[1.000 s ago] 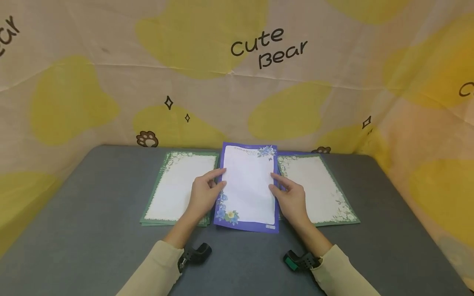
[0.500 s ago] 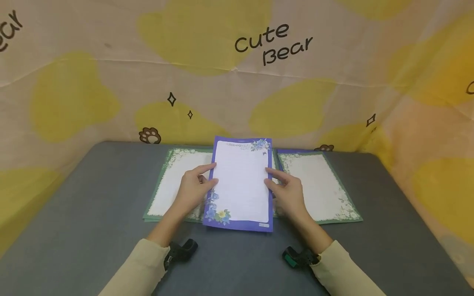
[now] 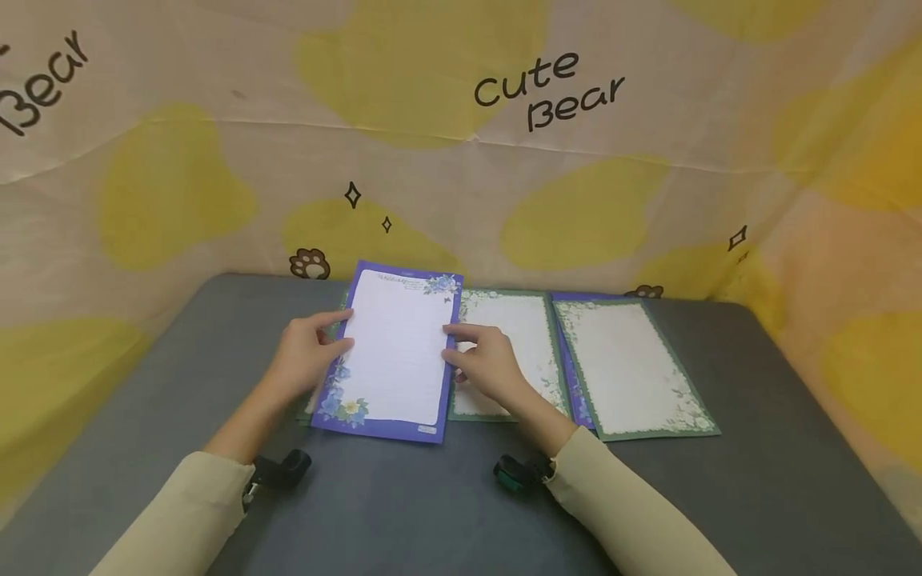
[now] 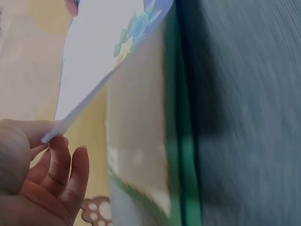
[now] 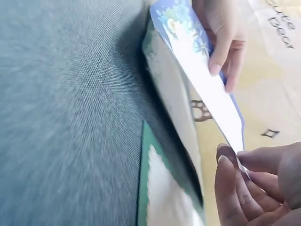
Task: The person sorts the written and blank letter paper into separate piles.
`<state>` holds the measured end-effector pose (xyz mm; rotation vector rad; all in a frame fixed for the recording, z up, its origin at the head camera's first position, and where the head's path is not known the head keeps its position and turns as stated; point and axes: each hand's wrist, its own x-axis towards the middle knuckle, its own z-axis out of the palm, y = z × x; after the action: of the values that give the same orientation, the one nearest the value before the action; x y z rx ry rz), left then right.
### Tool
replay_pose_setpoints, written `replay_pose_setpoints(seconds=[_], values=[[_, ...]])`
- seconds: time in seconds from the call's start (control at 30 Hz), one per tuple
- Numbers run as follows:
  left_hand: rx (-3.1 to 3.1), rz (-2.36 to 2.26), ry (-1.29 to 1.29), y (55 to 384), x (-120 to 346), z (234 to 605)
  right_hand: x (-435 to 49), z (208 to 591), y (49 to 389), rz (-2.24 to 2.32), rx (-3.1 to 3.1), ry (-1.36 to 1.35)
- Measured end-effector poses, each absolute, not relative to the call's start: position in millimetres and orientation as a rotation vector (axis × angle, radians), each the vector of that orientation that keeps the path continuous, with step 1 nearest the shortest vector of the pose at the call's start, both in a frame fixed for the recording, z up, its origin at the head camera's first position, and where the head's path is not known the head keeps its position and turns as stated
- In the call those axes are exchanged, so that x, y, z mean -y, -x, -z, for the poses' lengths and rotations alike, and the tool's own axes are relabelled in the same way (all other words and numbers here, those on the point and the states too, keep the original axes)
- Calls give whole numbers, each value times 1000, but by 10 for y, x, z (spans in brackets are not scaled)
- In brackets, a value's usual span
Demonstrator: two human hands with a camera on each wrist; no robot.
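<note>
A sheet of purple-bordered letter paper [image 3: 396, 352] with blue flowers in two corners is held up by both hands in the head view. My left hand [image 3: 308, 352] pinches its left edge between thumb and fingers. On the right edge, my right hand [image 3: 490, 360] does the same. In the left wrist view the paper [image 4: 94, 56] slants above green-bordered sheets [image 4: 141, 132], its edge caught at the left fingertips. The right wrist view shows the paper [image 5: 207, 80] nearly edge-on, with right thumb and fingers closed on its near edge.
A green-bordered floral sheet [image 3: 507, 308] lies at the centre of the grey table [image 3: 403, 504]. To its right, another green-bordered sheet [image 3: 627, 368] partly covers a purple-bordered one [image 3: 582, 408]. Behind the table hangs a cloth [image 3: 432, 184] with yellow patches.
Both hands have carried the purple-bordered paper leftward, from the middle to over the left green-bordered sheets. The green-bordered sheet at the centre is now uncovered.
</note>
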<state>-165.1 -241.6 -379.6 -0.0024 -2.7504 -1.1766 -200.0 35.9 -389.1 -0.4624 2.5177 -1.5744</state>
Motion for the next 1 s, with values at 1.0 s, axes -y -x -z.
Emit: replay_pose_setpoints(seconds=[1.0], values=[[3119, 659, -114, 1732, 2521, 3881, -13, 3958, 2184, 837, -2838, 645]])
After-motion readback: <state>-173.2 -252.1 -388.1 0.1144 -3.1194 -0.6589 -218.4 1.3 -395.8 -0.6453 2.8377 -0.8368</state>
